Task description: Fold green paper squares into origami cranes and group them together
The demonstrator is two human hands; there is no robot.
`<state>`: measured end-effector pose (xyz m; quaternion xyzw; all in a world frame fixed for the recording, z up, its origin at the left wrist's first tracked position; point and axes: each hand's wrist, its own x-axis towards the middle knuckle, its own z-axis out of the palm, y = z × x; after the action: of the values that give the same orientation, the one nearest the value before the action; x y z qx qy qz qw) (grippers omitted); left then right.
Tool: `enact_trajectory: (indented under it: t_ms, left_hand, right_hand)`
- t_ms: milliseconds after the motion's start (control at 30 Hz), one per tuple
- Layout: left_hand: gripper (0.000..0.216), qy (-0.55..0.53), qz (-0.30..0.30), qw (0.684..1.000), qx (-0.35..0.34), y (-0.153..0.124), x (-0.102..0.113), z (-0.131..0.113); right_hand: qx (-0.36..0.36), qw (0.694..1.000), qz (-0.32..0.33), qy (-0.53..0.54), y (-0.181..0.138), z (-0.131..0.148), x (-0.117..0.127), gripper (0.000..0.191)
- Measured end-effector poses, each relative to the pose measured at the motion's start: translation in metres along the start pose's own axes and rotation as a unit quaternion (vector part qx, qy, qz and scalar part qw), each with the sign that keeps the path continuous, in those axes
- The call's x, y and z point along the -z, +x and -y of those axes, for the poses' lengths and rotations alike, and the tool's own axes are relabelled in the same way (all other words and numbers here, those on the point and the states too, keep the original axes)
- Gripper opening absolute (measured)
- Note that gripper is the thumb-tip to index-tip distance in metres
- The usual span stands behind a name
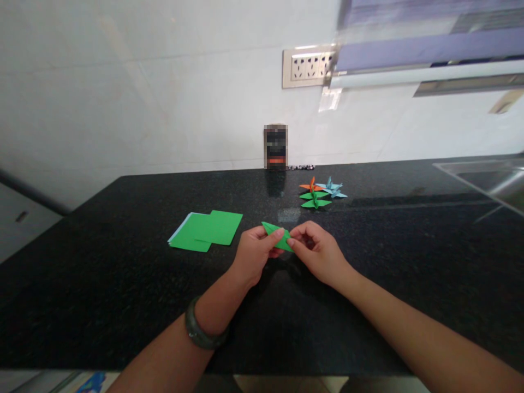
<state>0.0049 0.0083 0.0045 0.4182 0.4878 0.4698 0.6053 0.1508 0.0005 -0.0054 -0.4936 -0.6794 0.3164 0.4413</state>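
Note:
A piece of folded green origami paper [271, 228] is held just above the counter between both hands. My left hand [256, 251] pinches its middle, thumb on top and fingers underneath. At its right end, my right hand [317, 248] grips the edge between thumb and fingertips. Beyond the hands stand several folded paper cranes: a green crane [315, 203] in front, an orange crane [312, 185] behind it and light blue cranes [334, 191] to the right. A stack of green square sheets [200, 232] lies left of my left hand, with pale blue paper showing at its edge.
A phone-like upright object [276, 146], blurred out, leans on the wall beside a beaded strap [302, 167]. The sink [487, 183] is set into the black counter [123, 284] at right. A socket panel [309, 66] is on the wall.

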Motion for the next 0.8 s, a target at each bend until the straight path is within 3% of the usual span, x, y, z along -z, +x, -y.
enact_trajectory:
  t_ms: [100, 300, 467, 533, 667, 800]
  left_hand:
    - [0.026, -0.002, 0.014, 1.0, 0.024, -0.0007, -0.0011, -0.0002]
    - [0.028, -0.039, 0.046, 0.998, -0.009, 0.0015, 0.0005, 0.0017]
    - [0.025, -0.072, 0.037, 0.996, -0.028, 0.0026, 0.0021, 0.0038]
    - [0.023, -0.033, 0.034, 0.998, -0.036, 0.0031, 0.0022, 0.0047]
    - [0.017, 0.057, 0.004, 0.995, -0.088, 0.0052, 0.0031, 0.0065]
    - [0.016, 0.121, -0.005, 0.984, -0.131, 0.0056, 0.0049, 0.0083]
  right_hand:
    - [0.017, 0.999, -0.033, -0.022, -0.0012, 0.0009, -0.0006, 0.01]
    - [-0.113, 0.985, 0.018, 0.13, 0.005, 0.003, 0.0005, 0.014]
    - [-0.203, 0.941, 0.007, 0.27, 0.0066, 0.0033, 0.0007, 0.02]
    - [-0.203, 0.938, 0.025, 0.28, 0.0057, 0.0035, 0.0001, 0.02]
    - [-0.155, 0.966, 0.039, 0.205, 0.0047, 0.0057, 0.001, 0.016]
    - [-0.129, 0.973, 0.046, 0.185, 0.0047, 0.0089, 0.003, 0.018]
